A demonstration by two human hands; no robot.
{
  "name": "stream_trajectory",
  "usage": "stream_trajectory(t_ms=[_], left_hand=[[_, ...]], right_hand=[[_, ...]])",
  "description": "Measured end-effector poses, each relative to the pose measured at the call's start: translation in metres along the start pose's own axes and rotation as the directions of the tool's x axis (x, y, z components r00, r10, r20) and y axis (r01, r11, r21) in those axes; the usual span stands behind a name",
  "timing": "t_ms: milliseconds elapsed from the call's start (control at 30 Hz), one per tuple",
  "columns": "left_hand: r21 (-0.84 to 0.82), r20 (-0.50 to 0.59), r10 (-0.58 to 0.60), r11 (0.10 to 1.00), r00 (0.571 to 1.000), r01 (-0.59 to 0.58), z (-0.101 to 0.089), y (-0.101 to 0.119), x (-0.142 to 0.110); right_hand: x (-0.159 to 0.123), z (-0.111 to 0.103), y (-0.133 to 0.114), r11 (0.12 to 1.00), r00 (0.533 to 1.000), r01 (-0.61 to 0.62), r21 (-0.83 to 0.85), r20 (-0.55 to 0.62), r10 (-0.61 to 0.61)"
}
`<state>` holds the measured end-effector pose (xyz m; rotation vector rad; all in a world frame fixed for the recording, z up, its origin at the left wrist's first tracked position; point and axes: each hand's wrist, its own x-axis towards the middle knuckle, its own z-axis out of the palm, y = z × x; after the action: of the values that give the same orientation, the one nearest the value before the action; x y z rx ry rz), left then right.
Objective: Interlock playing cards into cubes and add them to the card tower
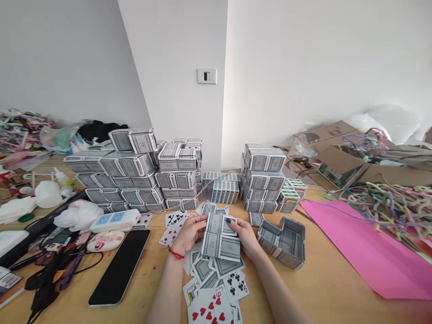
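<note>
Two hands in play: left hand (189,231) and right hand (246,236) pinch folded card piece (212,236) at its sides, over loose cards (209,309). Open-topped card box (281,252) just beside right forearm (275,281); wooden tabletop (324,276) shows between box and pink sheet (374,252).

Bare table (322,281) is left between the open card box (281,252) and the pink sheet (371,252), where a hand could be passed toward the near edge. Rightward, the right hand (245,236) is obstructed by that box. The far edge is crowded by card-block stacks (124,164) with green-striped packs (224,192) between. Toward the left edge, passage is hindered by the phone (119,270) and power strip (116,220).
</note>
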<state>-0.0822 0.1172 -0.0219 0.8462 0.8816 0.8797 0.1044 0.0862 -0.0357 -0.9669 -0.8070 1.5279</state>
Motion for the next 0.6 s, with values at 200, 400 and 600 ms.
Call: stream_trajectory(t_ms=[200,400,600], left_hand=[[0.027,-0.04,0.034,0.999,0.999,-0.033,-0.0003,0.0017,-0.001],[0.046,-0.016,0.033,0.998,0.999,-0.033,0.0005,0.0039,-0.0034],[0.049,0.052,-0.018,0.999,0.998,0.015,-0.0036,0.0048,-0.005]], right_hand=[[0.0023,0.0008,0.0017,1.0,0.999,0.004,0.005,-0.041,-0.003],[0.0056,-0.0014,0.0051,1.0,0.998,0.007,-0.008,-0.055,-0.007],[0.006,-0.0022,0.0066,1.0,0.999,0.008,-0.016,-0.039,-0.008]])
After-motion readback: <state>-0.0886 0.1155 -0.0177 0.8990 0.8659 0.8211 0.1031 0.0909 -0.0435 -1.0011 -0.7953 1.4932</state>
